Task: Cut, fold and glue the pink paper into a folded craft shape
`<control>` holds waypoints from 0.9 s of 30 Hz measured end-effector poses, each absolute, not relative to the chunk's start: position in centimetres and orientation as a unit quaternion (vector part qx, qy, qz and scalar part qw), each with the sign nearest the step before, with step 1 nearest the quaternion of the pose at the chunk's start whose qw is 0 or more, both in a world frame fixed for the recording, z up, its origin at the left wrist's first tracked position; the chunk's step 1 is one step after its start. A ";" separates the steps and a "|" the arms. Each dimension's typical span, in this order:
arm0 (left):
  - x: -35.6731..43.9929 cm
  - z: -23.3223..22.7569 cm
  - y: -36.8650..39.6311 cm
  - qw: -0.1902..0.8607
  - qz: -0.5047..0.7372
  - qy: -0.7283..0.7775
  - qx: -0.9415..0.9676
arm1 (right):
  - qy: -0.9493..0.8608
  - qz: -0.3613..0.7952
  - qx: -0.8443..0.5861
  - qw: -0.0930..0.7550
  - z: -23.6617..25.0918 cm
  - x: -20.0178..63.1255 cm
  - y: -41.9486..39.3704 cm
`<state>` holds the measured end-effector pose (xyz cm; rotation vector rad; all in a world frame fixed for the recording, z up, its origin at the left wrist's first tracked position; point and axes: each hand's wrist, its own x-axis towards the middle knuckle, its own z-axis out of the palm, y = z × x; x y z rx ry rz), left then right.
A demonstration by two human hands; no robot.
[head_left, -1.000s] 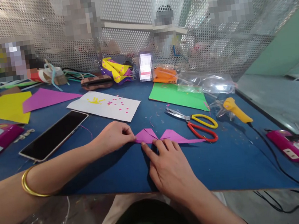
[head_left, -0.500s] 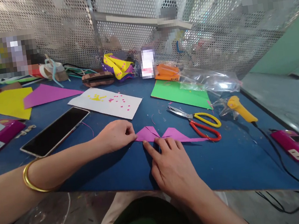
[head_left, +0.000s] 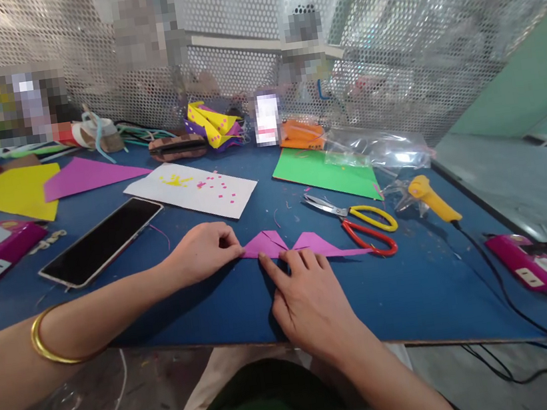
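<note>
A folded piece of purple paper (head_left: pixel 311 243) lies on the blue table in front of me, with two pointed peaks and a long thin tail to the right. My left hand (head_left: pixel 206 253) is closed in a pinch at its left tip. From the near side, my right hand (head_left: pixel 311 301) lies over the paper's lower edge with the index finger stretched out and the fingertips pressing down; it grips nothing. The tail's end reaches the red handle of the scissors (head_left: pixel 342 213), which lie with blades slightly apart.
Behind the paper are a white sheet (head_left: pixel 196 191) with small cut bits and green paper (head_left: pixel 324 171). A phone (head_left: pixel 101 241) lies left, near yellow (head_left: pixel 14 192) and purple sheets (head_left: pixel 91 176). At right sit a yellow glue gun (head_left: pixel 434 197) and a corded magenta power strip (head_left: pixel 533 261).
The view has shifted slightly. Both hands keep nearly the same place on the purple paper, the left still pinching its tip and the right still pressing its edge.
</note>
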<state>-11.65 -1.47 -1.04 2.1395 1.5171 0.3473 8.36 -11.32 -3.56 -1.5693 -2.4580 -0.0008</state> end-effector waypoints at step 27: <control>-12.3 -2.6 -6.4 0.007 0.147 0.367 0.918 | -0.839 -0.007 -0.533 0.108 -3.4 8.3 -11.4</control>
